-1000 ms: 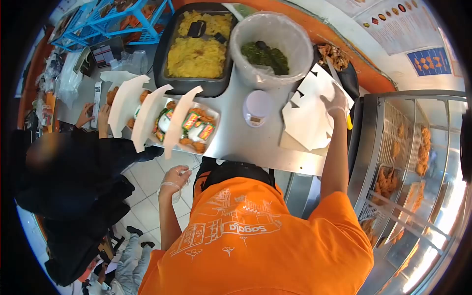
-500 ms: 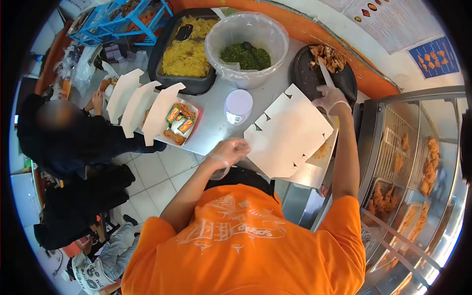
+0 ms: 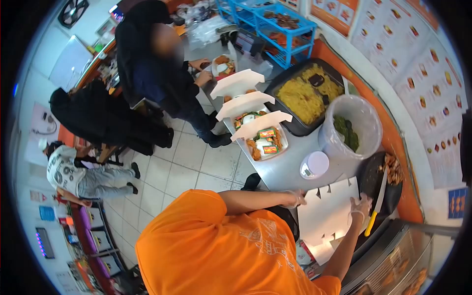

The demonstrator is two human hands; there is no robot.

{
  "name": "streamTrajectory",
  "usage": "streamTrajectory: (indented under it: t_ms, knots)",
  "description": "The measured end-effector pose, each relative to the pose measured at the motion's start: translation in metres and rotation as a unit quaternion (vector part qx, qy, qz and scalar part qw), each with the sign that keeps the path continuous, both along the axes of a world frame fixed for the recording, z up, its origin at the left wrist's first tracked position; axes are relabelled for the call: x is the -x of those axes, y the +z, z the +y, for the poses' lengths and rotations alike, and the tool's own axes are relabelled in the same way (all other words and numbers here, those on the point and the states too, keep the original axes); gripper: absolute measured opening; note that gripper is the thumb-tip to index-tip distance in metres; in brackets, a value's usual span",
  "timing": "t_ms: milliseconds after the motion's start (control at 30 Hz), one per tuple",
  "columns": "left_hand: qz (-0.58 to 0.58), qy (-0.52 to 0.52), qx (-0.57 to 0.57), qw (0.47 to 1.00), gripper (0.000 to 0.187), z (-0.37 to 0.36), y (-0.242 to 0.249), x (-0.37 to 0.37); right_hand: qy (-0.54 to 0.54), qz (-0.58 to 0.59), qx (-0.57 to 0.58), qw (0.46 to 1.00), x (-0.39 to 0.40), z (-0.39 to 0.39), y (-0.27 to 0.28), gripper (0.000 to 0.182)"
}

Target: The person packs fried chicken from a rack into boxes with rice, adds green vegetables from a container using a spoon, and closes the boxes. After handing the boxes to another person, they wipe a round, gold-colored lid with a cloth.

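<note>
A flat white cardboard box blank (image 3: 327, 209) with notched edges lies on the counter in front of me. At its left edge is my left hand (image 3: 293, 198), in a clear glove, fingers curled in against the cardboard. My right hand (image 3: 361, 206), also gloved, rests on the right side of the blank with its fingers spread. Beside that hand, a knife (image 3: 376, 211) with a yellow handle lies against a dark round board (image 3: 366, 174), where pieces of browned meat (image 3: 392, 169) sit.
White scale (image 3: 314, 164), lined bucket of chopped greens (image 3: 350, 125) and black tray of yellow food (image 3: 305, 96) stand beyond. Open meal boxes (image 3: 268, 142) line the counter's left side. A person in dark clothes (image 3: 152, 64) works there. A heated display case (image 3: 398, 265) is right.
My right hand has let go of the knife and moved onto the box blank. My left hand has come to the blank's left edge. The view has swung left.
</note>
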State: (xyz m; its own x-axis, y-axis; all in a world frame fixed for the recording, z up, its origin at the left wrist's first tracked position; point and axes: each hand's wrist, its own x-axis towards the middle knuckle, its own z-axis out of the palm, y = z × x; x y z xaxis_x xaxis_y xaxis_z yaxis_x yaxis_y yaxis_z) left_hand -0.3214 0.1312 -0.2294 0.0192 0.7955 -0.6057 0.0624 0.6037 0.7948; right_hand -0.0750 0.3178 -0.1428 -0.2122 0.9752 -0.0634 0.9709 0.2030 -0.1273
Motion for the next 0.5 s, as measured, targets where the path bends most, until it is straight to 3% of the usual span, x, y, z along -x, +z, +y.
streamTrajectory:
  t_ms: [67, 200, 333, 367, 400, 433, 500]
  knots:
    - [0.078, -0.111, -0.025, 0.990, 0.030, 0.005, 0.001, 0.000, 0.001, -0.008, -0.002, 1.000, 0.004, -0.003, 0.009, 0.057]
    - [0.048, -0.073, -0.152, 0.985, 0.023, 0.003, -0.001, -0.002, -0.032, 0.007, 0.061, 0.998, 0.019, -0.013, 0.041, 0.063]
    - [0.136, -0.115, -0.088, 0.980, 0.018, -0.004, 0.014, 0.019, 0.036, 0.065, 0.082, 0.994, -0.004, 0.004, 0.021, 0.060]
    - [0.093, -0.084, -0.130, 0.984, 0.017, -0.010, 0.004, 0.024, 0.056, 0.102, 0.112, 0.987, -0.010, 0.008, 0.014, 0.060]
    - [0.050, -0.054, -0.170, 0.983, 0.016, -0.016, -0.002, 0.028, 0.023, 0.230, 0.166, 0.959, -0.024, 0.019, -0.014, 0.064]
    - [0.051, -0.058, -0.163, 0.984, 0.016, -0.020, 0.002, 0.032, 0.005, 0.223, 0.167, 0.960, -0.025, 0.020, -0.018, 0.057]
    - [-0.022, 0.032, -0.176, 0.984, 0.017, -0.024, 0.018, 0.037, -0.030, 0.267, 0.144, 0.952, -0.004, 0.003, 0.013, 0.053]
